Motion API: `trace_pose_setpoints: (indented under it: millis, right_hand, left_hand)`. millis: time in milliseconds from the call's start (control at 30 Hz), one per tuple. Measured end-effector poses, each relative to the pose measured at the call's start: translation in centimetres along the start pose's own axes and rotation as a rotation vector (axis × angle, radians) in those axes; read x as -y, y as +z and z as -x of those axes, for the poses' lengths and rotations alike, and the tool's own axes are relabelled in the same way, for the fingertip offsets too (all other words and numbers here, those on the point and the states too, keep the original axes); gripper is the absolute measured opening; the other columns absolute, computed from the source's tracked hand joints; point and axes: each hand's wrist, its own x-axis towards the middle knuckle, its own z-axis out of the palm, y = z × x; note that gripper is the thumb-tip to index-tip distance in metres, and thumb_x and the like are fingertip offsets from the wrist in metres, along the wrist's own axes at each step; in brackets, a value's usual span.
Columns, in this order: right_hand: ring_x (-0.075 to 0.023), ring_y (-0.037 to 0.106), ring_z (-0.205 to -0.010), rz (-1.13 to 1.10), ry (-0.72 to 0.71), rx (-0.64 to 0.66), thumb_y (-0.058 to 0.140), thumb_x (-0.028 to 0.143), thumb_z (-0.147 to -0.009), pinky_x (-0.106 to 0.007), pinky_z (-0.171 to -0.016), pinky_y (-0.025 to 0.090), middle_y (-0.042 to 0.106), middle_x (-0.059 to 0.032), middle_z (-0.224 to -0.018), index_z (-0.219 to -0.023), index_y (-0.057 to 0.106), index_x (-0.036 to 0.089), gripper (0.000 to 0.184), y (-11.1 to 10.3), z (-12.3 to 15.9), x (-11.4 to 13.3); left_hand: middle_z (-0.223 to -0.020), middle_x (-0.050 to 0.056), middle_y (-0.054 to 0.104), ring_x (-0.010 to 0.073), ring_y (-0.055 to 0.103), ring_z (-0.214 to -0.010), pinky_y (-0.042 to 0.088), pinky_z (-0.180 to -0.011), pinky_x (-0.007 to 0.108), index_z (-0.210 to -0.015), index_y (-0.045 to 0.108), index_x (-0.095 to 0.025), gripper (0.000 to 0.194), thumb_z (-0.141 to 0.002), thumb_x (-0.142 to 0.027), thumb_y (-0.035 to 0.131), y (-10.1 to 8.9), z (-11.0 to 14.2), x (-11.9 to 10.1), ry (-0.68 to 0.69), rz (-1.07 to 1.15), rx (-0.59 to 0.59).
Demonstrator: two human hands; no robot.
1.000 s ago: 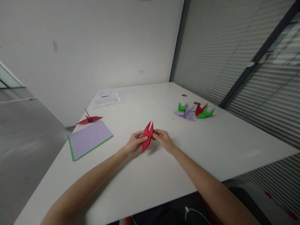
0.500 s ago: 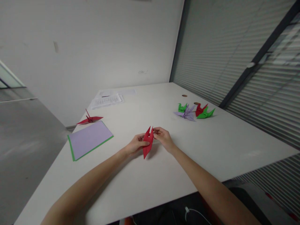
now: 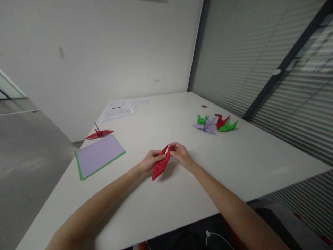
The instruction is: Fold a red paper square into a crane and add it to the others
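A folded red origami paper point(image 3: 159, 168) with two narrow points at its far end is held just above the white table point(image 3: 182, 198). My left hand point(image 3: 151, 160) grips its left side, the thumb lying across the folds. With thumb and fingertips, my right hand point(image 3: 180, 154) pinches the right-hand narrow point. The paper's wide pointed end slants down toward me and to the left. Parts of the fingers behind the paper are hidden.
Left of my hands lies a stack of purple and green paper point(image 3: 100, 154). Behind it rests a red paper crane point(image 3: 100, 133). Printed sheets point(image 3: 118, 112) lie farther back. At the right are a purple crane point(image 3: 207, 125), green cranes point(image 3: 227, 125) and a red crane point(image 3: 221, 121).
The red paper has turned, its wide end swinging left and toward me. My left thumb has moved up the folds, and my right fingers now pinch the right point.
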Motion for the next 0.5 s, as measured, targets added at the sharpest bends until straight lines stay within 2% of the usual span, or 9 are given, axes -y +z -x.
trace_pose_setpoints:
  millis: [233, 500]
  right_hand:
    - [-0.0102, 0.054, -0.064, -0.011, 0.004, -0.004, 0.069, 0.019, -0.065, -0.025, -0.061, 0.041, 0.062, 0.0025, -0.072, -0.079, 0.060, 0.018, 0.016, 0.00, 0.03, 0.01]
    - [-0.0114, 0.056, -0.066, 0.002, -0.001, 0.009, 0.072, 0.024, -0.065, -0.025, -0.063, 0.043, 0.063, 0.0014, -0.072, -0.079, 0.060, 0.019, 0.019, -0.23, -0.03, -0.33]
  left_hand:
    - [-0.060, 0.001, 0.061, 0.0069, 0.051, -0.047, 0.033, -0.046, 0.019, -0.074, 0.066, -0.010, 0.033, -0.061, -0.036, 0.082, -0.16, 0.09, 0.03, -0.021, 0.020, 0.022]
    - [-0.056, 0.000, 0.059, 0.0070, 0.050, -0.045, 0.033, -0.044, 0.020, -0.071, 0.066, -0.010, 0.031, -0.062, -0.035, 0.081, 0.11, 0.23, -0.27, -0.022, -0.005, 0.001]
